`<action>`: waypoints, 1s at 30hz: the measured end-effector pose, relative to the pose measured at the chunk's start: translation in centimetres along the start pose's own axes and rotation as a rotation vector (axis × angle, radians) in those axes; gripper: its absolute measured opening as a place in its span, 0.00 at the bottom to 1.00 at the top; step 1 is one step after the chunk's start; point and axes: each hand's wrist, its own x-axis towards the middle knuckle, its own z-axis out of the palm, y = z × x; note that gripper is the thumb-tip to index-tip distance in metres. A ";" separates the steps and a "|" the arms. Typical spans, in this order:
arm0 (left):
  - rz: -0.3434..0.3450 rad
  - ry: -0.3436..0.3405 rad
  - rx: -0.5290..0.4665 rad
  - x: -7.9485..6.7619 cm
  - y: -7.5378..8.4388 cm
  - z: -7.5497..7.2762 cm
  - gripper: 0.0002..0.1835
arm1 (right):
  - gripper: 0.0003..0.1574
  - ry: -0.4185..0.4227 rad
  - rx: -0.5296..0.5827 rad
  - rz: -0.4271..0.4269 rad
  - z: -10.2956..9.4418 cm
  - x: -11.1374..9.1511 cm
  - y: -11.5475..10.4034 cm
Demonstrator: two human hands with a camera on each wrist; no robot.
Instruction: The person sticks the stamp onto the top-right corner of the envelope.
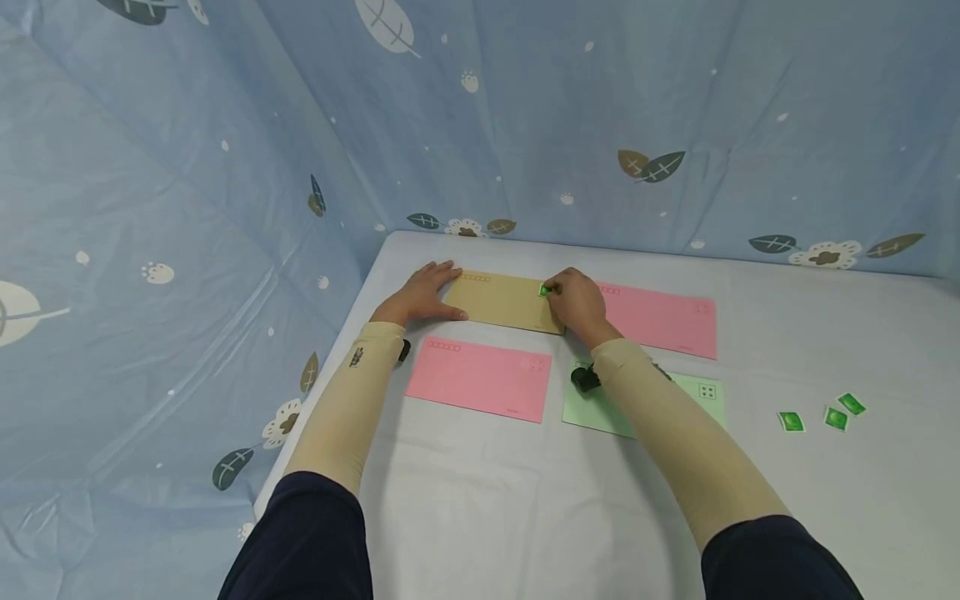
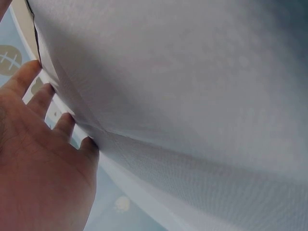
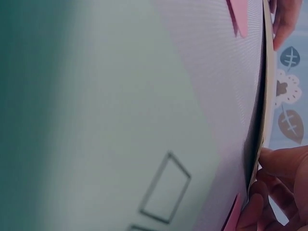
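Right at the corner: a green stamp under curled fingers on the tan envelope

The stamp sits at the upper right corner of the tan envelope, which lies in the far row on the white table, its printed boxes along the upper left. The right hand has its fingers curled in, with thumb and fingertips pinching the stamp's right side and covering part of it. The left hand is spread wide at the envelope's other end, thumb at the lower edge and fingers by the upper left corner, gripping nothing.

Just right of the tan envelope lies a pink envelope, its left end partly behind the right hand. Nearer the person are a second pink envelope and, to its right, a light green envelope, crossed by the right forearm. Three loose stamps lie apart on the table farther right, two of them close together. Around the table hangs a blue cloth printed with leaves and flowers.
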 end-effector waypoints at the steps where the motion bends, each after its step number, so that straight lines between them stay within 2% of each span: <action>1: 0.001 0.001 0.002 0.1 -0.1 0.0 0.57 | 0.15 0.001 0.001 0.002 0.0 0.0 0.0; 18: -0.016 0.006 0.012 0.4 -0.2 0.3 0.57 | 0.15 0.053 0.030 -0.005 0.3 0.1 0.4; 24: -0.015 -0.005 0.004 0.3 -0.1 0.2 0.57 | 0.15 0.034 0.067 -0.016 0.3 -0.3 0.2; 30: -0.008 -0.001 0.009 0.2 -0.1 0.2 0.57 | 0.16 0.023 0.021 -0.064 0.4 -0.7 0.1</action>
